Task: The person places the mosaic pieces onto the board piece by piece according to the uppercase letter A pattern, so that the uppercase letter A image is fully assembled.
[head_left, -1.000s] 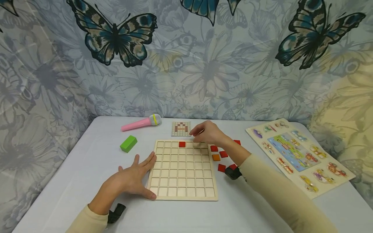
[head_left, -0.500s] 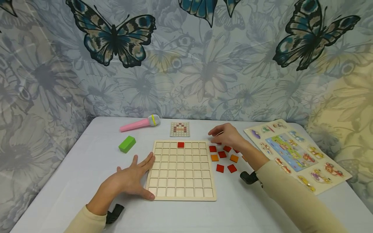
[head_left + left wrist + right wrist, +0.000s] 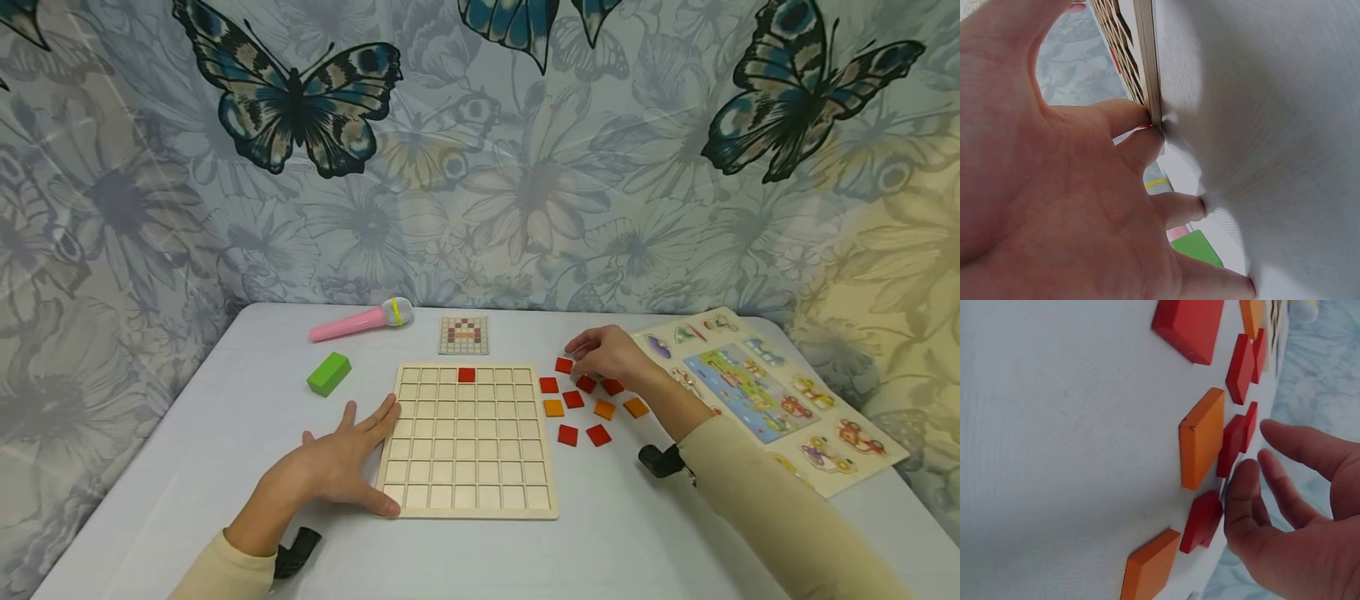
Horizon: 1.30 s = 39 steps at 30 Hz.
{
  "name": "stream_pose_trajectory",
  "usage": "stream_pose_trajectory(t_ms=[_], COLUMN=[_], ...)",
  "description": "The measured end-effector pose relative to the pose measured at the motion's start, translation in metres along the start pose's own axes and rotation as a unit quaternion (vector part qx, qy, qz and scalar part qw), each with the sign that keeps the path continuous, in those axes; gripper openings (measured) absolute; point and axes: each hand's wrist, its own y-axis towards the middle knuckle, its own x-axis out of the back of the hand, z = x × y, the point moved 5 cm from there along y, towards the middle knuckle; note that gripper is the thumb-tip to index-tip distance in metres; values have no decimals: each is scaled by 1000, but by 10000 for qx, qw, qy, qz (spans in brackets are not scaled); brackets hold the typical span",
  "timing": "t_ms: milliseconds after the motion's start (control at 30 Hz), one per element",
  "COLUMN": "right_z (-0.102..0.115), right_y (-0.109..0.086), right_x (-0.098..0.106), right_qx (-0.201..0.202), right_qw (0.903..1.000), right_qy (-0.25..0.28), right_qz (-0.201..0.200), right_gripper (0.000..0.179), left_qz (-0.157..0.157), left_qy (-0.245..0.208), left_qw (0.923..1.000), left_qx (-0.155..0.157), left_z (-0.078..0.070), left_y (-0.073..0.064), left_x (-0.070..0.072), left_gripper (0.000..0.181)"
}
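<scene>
Since a second ago, the right hand (image 3: 611, 354) has moved rightward off the grid board (image 3: 466, 450). The left hand (image 3: 337, 454), fingers spread, touches its left edge; right fingers, apparently parted and holding nothing, hang by red tiles (image 3: 564, 365) beyond its right edge.

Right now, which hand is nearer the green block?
Left. The left hand is on the near side of the green block, touching the grid board; the right hand is across the board, by red tiles.
</scene>
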Motion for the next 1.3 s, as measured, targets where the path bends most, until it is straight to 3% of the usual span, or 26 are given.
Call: stream_pose_trajectory(t_ms=[533, 867, 1300], right_z=[4, 7, 7], right_y=[5, 8, 7], right_x=[-4, -6, -5], right_qx=[-20, 161, 36], right_qw=[9980, 9979, 9980], right_qy=[-617, -588, -547], right_qz=[-116, -223, -307], right_gripper=[33, 30, 29], left_qz=[-3, -9, 36], left_qy=[4, -34, 16], left_qw=[10000, 10000, 10000], left_qx=[18, 34, -8], left_z=[-2, -1, -1], left_y=[-2, -2, -1], left_x=[0, 1, 0], left_gripper=[137, 137, 137])
